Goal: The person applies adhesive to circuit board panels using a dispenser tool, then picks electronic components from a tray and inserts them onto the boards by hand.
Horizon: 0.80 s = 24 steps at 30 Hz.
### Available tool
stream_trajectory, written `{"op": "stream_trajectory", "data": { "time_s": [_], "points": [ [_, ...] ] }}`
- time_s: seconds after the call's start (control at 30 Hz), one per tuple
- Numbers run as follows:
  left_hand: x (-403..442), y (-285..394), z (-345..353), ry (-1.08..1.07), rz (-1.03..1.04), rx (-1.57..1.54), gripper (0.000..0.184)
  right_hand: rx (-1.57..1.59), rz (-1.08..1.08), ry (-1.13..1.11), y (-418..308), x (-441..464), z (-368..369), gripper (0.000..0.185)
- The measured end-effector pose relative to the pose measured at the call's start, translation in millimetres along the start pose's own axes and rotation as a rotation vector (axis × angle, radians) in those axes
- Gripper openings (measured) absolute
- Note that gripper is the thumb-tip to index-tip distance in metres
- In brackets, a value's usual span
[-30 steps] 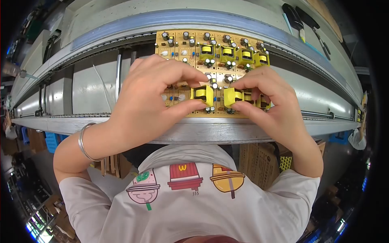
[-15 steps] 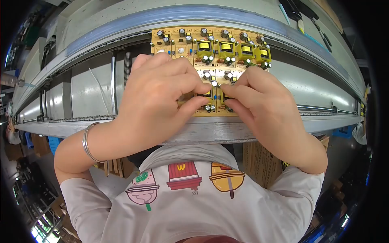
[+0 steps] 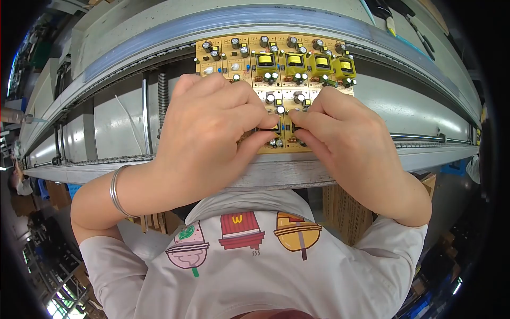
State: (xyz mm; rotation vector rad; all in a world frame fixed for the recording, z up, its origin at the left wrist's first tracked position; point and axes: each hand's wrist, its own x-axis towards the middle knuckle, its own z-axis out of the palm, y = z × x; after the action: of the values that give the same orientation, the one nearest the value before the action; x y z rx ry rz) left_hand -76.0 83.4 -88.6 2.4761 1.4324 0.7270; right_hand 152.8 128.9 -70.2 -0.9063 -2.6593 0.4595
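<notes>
A tan circuit board panel lies across the rails in front of me, carrying several rows of small parts. My left hand pinches a transformer on the lower row between thumb and forefinger; the fingers cover most of it. Beside it, my right hand has thumb and forefinger closed on a second transformer, of which only a dark edge shows. Along the upper row stand several yellow-taped transformers, one of them here. A black capacitor rises just above my left fingertips.
A metal rail runs along the near side, and a blue-grey rail along the far side. Left of the panel is a threaded rod. Pliers and other tools lie at the upper right. A cardboard box stands below.
My left fingers have shifted slightly right and down over the transformer. My right hand keeps its pinch almost in place. The view has tilted a little.
</notes>
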Motion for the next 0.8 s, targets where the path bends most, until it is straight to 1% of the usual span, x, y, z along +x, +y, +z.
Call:
{"op": "stream_trajectory", "data": {
  "time_s": [0.1,0.13,0.23,0.4,0.5,0.57,0.67,0.77,0.8],
  "points": [
    [1,-2,7,0.079,0.022,-0.019,0.014,0.012,0.016,0.000,2,-1,-1,0.023],
    [3,-1,6,0.077,0.024,-0.017,0.014,0.020,0.017,0.005,3,-2,-1,0.023],
    [6,-1,-1,-0.037,0.008,-0.018,0.016,0.036,0.024,0.011,4,-3,-2,0.024],
    [9,-1,2,-0.040,0.046,-0.014,0.016,0.066,0.016,0.007,6,-3,-4,0.025],
    [7,-1,5,-0.001,0.081,-0.022,0.015,0.080,0.022,-0.003,7,-4,-6,0.025],
    [3,0,8,-0.005,0.091,-0.007,0.015,0.128,0.005,-0.035,11,-6,-9,0.024],
    [5,-7,2,0.029,0.123,0.064,0.015,0.123,-0.078,-0.039,16,11,-25,0.021],
    [13,-17,-10,-0.027,0.176,-0.044,0.017,0.113,-0.148,-0.050,16,39,-46,0.018],
    [20,-23,-19,-0.007,0.181,-0.028,0.017,0.061,-0.080,-0.007,17,56,-58,0.017]
  ]
}}
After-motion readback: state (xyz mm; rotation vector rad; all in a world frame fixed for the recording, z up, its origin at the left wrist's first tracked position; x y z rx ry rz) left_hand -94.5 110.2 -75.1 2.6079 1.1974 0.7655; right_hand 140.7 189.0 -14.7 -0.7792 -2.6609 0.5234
